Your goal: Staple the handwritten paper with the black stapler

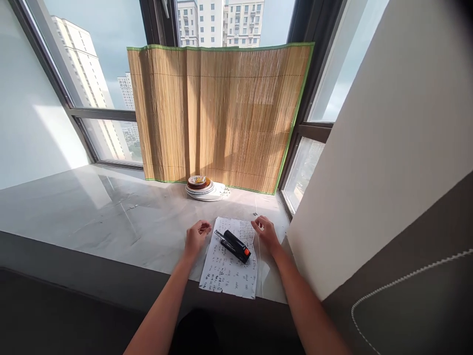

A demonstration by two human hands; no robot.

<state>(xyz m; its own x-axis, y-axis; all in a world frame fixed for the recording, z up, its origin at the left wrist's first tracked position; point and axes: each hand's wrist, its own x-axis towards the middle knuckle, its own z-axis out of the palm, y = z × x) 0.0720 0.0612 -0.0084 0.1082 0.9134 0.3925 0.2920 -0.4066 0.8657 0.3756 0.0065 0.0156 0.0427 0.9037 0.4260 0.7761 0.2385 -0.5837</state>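
Note:
A black stapler (236,246) with an orange-red spot at its near end lies slantwise on a sheet of paper (227,278) covered in handwriting. The paper rests on the marble sill, its near edge reaching the sill's front edge. To the left of the paper is my left hand (197,236), fingers loosely curled and apart from the stapler, holding nothing. My right hand (266,233) is at the paper's upper right edge, its fingers bent and slightly apart, with nothing seen in it. Neither hand touches the stapler.
A stack of plates (207,191) stands on the sill (92,217) beyond the paper. Behind it, a bamboo mat (221,118) with green edging leans against the window. A wall (388,148) slopes close on the right, and a beaded cord (399,281) hangs at the lower right.

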